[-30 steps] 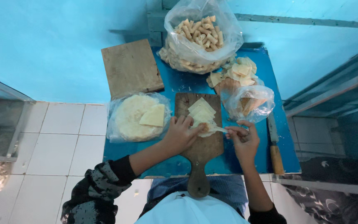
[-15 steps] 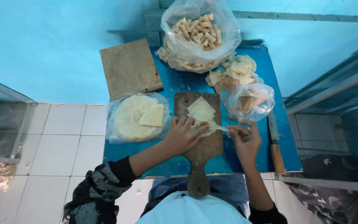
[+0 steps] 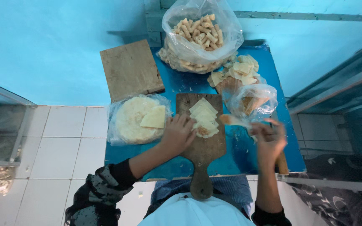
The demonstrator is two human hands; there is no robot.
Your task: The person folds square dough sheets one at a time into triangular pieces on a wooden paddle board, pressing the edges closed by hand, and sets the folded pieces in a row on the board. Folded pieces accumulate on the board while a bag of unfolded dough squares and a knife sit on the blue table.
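From the head view, the left hand [image 3: 177, 134] lies flat and released on the wrappers [image 3: 204, 119] stacked on the cutting board [image 3: 204, 146]. Just right, the blurred right hand [image 3: 269, 140] grips a spoon [image 3: 234, 121] above the tabletop [image 3: 239, 155].

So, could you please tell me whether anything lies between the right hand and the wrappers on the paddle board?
Nothing visible: only bare blue table separates the right hand from the wrappers; the left hand rests beside them.

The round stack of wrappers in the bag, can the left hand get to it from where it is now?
Probably yes. The left hand rests on the paddle board, right beside the wrapper bag, with nothing lying between them.
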